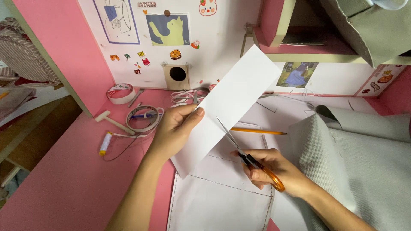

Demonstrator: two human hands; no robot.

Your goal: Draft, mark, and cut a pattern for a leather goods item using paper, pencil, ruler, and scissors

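**Head view: scissors at a white sheet's edge**

Right hand fingers closed through orange-handled scissors, blades open against the white paper sheet. Left hand pinches the sheet's left edge, holding it above the pink worktop. Pencil just behind; grey fabric to the right.

Bright, even, soft daylight, apparently from ten o'clock. Faint shadows under paper sheet and hands. Mild glare on white wall at twelve. Slight wide-angle stretch at edges; focus sharp.
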